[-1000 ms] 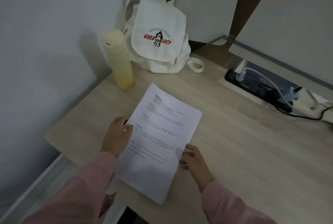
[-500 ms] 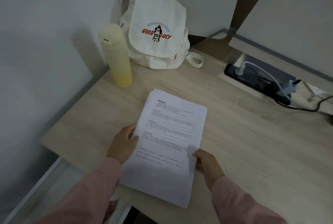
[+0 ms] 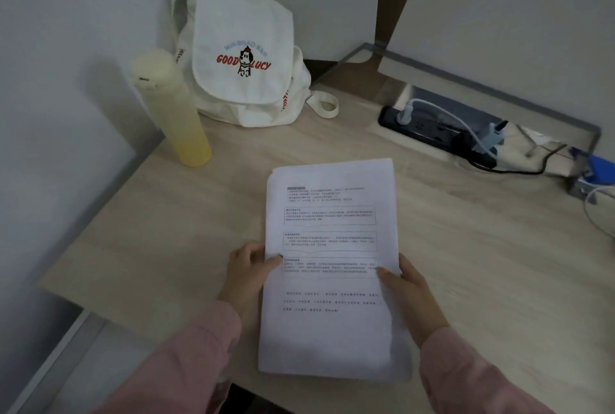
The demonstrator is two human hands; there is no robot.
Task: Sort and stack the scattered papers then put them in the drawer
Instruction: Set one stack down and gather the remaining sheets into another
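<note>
A stack of white printed papers (image 3: 329, 214) lies squared up over the near part of the wooden desk (image 3: 482, 264), its bottom edge reaching the desk's front edge. My left hand (image 3: 248, 275) grips the stack's left edge, thumb on top of the sheet. My right hand (image 3: 411, 294) grips the right edge, its thumb also pressed on the page. Both sleeves are pink. No drawer is visible.
A pale yellow bottle (image 3: 169, 107) stands at the back left beside a white canvas backpack (image 3: 243, 57) in the corner. A black power strip (image 3: 436, 135) with plugs and cables sits in a recess at the back right. A wall bounds the left.
The stack has turned from slanting to nearly straight and shifted right. Both hands moved with it, and their thumbs now lie on top of the page.
</note>
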